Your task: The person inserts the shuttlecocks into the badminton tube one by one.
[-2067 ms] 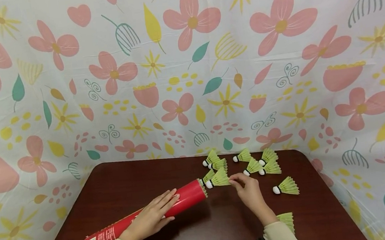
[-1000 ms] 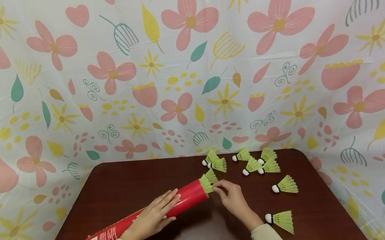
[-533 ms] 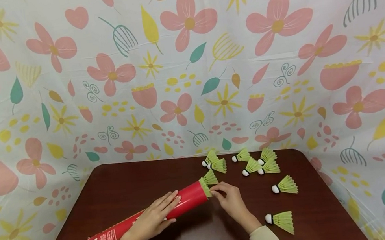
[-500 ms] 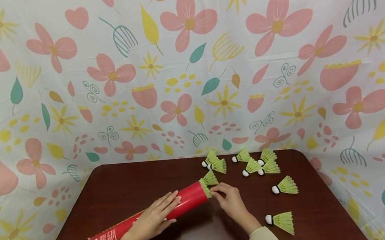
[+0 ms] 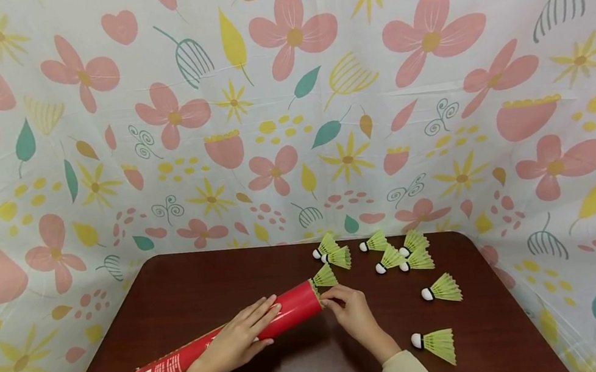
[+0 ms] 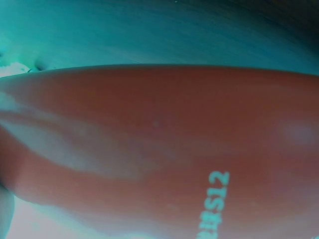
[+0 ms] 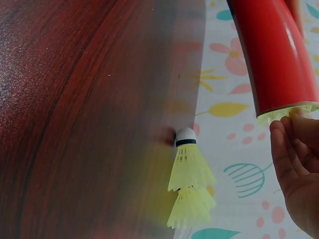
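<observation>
My left hand lies over a red shuttlecock tube and holds it at a slant, the mouth toward the upper right. White lettering shows on the tube in the left wrist view. At the mouth is my right hand, its thumb and fingertips pinching the edge of a yellow-green shuttlecock. Most of this shuttlecock is hidden inside the tube; only the skirt's edge shows. In the right wrist view, the right hand touches the rim.
Another shuttlecock lies just behind the tube's mouth, partly covered by it. Several more, such as one shuttlecock, are spread over the table's back right. Two single shuttlecocks, one above the other, lie farther right. A flowered cloth hangs behind.
My right hand has moved left to the tube's mouth. The shuttlecock it pinches has gone from outside the mouth to almost wholly inside. The left hand and tube have hardly moved.
</observation>
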`<act>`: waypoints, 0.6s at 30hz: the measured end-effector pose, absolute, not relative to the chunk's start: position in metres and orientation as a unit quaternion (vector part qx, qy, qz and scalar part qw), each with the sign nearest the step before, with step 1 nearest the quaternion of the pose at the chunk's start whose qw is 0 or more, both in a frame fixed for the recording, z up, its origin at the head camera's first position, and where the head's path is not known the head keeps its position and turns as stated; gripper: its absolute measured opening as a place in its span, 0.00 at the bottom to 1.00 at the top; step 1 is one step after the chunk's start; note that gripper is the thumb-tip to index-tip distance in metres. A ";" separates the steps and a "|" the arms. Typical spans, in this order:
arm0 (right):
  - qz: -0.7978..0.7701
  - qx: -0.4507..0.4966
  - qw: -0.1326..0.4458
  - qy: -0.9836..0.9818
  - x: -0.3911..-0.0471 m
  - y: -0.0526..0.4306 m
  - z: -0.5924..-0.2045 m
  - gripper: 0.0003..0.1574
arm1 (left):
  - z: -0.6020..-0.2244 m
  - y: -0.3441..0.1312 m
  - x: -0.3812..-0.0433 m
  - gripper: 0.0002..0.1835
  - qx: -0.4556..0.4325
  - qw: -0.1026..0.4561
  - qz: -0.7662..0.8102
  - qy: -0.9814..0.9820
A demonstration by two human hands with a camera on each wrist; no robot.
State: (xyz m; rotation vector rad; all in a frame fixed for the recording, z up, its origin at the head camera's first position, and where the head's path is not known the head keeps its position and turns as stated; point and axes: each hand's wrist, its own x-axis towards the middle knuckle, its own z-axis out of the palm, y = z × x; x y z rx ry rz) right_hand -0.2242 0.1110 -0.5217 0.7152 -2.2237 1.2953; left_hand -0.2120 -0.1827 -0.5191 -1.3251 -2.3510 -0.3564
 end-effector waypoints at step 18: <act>0.461 0.273 0.168 -0.828 -0.225 0.121 -0.517 0.06 | -0.520 -0.181 -0.217 0.43 -0.475 0.205 -0.134 -0.845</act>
